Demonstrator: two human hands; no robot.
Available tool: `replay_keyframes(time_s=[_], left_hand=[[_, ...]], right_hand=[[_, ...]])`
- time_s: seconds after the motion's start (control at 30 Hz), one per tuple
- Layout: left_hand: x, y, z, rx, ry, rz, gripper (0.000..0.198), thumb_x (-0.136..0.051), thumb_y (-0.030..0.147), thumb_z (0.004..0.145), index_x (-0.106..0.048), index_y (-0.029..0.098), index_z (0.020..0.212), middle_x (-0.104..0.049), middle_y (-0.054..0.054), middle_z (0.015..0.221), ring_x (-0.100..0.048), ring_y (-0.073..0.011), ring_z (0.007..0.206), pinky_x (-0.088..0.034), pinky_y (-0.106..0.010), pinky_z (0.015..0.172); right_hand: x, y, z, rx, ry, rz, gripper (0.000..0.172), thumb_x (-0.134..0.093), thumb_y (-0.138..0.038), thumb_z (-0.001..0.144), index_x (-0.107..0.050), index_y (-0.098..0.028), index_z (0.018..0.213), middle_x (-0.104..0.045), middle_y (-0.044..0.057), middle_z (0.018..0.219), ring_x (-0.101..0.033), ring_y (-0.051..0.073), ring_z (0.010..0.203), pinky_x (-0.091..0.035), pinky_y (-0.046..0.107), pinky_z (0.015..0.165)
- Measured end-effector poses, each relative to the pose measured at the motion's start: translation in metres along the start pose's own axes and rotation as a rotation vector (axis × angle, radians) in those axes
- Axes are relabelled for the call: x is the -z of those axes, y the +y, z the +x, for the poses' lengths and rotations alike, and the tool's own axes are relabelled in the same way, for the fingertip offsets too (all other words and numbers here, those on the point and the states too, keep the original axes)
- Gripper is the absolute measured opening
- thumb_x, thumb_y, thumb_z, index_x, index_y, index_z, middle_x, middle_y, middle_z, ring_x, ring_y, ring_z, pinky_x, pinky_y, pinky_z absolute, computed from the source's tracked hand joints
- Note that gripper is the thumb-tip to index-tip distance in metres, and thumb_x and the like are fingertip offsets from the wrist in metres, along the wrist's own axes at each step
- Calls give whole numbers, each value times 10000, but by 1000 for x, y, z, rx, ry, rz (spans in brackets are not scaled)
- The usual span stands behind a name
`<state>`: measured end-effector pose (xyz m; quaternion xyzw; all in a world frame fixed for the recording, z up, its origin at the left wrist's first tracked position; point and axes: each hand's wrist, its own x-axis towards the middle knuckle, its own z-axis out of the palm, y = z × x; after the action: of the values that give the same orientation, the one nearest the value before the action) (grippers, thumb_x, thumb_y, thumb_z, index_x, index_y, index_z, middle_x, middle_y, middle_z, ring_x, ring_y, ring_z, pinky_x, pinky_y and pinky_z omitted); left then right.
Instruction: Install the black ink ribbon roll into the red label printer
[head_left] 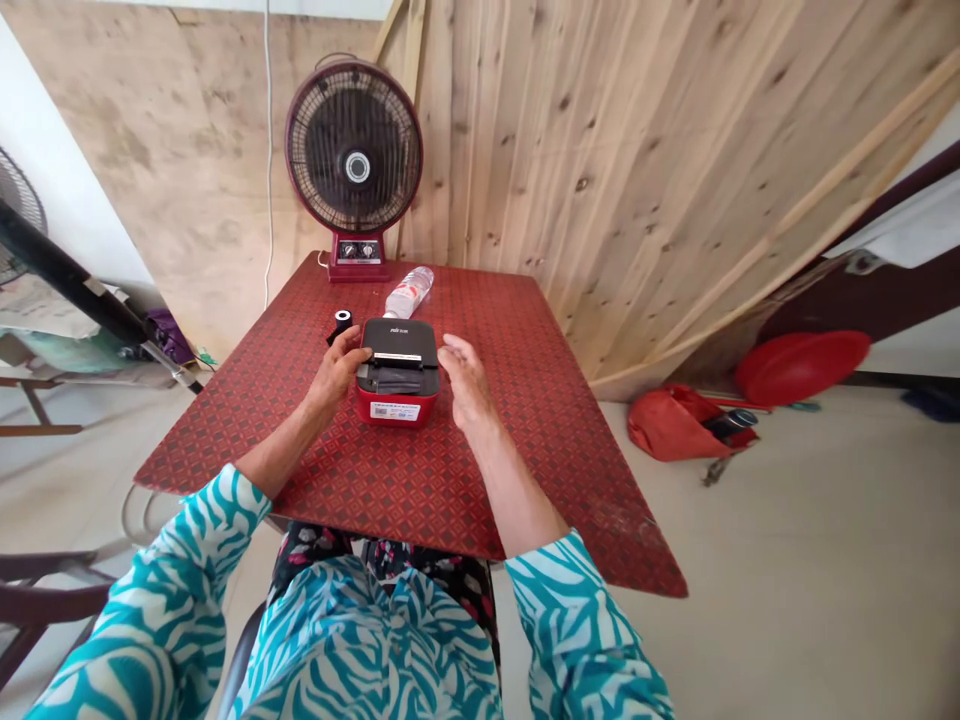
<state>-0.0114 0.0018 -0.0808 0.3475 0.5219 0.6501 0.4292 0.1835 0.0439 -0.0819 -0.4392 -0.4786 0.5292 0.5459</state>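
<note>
A small printer-like box [398,372] with a black lid and a red base sits in the middle of the red patterned table [420,470]. My left hand [339,368] rests against its left side, fingers curled on the edge of the black lid. Just right of the box hovers my right hand [463,374], its fingers loosely spread and holding nothing. A small black roll [342,321] stands just behind my left hand. A clear plastic bottle [409,292] lies on its side behind the box.
A maroon table fan [354,165] stands at the table's far edge against a wooden wall. A red bag [679,423] and a red basin [801,364] lie on the floor to the right. A chair frame [45,590] is at the left.
</note>
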Motion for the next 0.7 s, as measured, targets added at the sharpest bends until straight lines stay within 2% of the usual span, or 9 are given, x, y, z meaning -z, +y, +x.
replay_keyframes(time_s=[0.1,0.17,0.3,0.5,0.7], left_hand=[[-3,1,-1,95,13,-93,682,-735,229,654,-585,174,1317,-730,-83,1152,-707,-241,1008,-572,-362,882],[-1,1,0,102,-2,-114,689,-758,220,625,-595,180,1293,-721,-79,1177,-701,-230,1006,-569,-339,860],[5,-3,5,92,-57,-91,717,-761,223,603,-587,208,1298,-685,-83,1286,-679,-241,1096,-561,-354,927],[6,-13,7,19,-133,-27,761,-716,244,656,-540,238,1396,-587,-108,1460,-593,-289,1311,-512,-432,1079],[0,-21,-9,-29,-59,-95,766,-757,376,713,-521,208,1423,-554,-130,1522,-524,-320,1401,-455,-442,1126]], right_hand=[[-5,9,5,-47,-22,107,440,-765,-428,637,-694,-245,1031,-743,41,1084,-664,230,1087,-505,461,1050],[-6,14,3,-39,-18,133,441,-771,-420,632,-693,-257,1034,-756,28,1071,-676,225,1071,-518,451,1033],[-4,23,1,15,-31,111,443,-720,-415,695,-673,-253,1104,-756,43,1131,-685,217,1056,-533,444,1005],[-3,26,3,164,-76,-66,456,-595,-290,774,-623,-244,1226,-690,85,1312,-651,203,1140,-510,451,1061],[-5,20,-4,169,-53,-84,463,-585,-299,777,-619,-229,1234,-692,96,1302,-644,211,1166,-510,451,1066]])
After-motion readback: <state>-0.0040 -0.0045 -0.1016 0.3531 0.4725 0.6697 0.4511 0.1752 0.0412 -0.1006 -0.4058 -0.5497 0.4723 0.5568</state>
